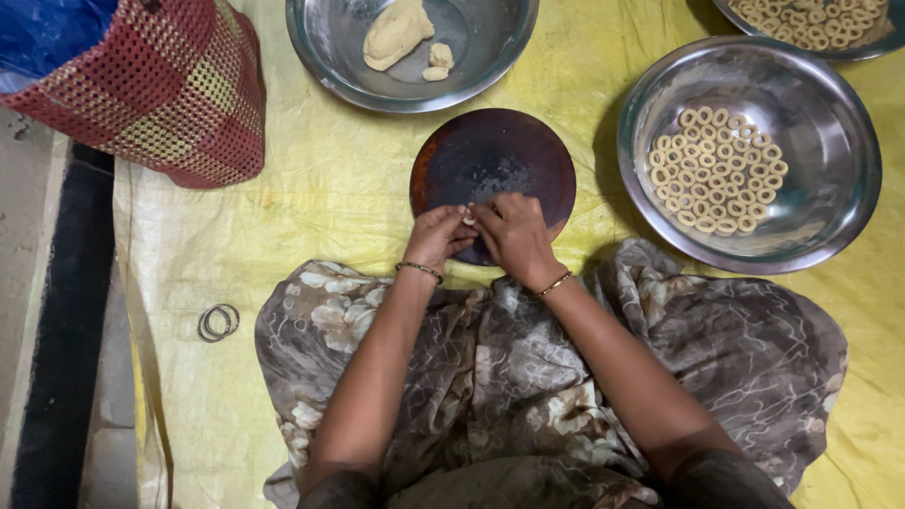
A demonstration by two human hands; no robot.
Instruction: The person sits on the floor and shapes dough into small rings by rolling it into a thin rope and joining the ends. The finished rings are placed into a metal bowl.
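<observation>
Nearby, steel bowl (853, 170) of dough rings (718, 171) flanks the round board (509, 151).

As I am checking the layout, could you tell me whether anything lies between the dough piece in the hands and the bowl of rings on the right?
Nothing visible does. The dough piece sits pinched between the left hand and right hand over the round board; only bare yellow sheet separates board and bowl of rings.

Home floor food-prep spot, informal kitchen. Evidence: yellow plastic sheet (311, 179) spread over floor as work surface; round dark wooden board (492, 155); steel bowl w/ pale dough lump (412, 52); wide steel bowl w/ small dough rings (749, 155); red-yellow woven basket bag (160, 90) at edge.
</observation>
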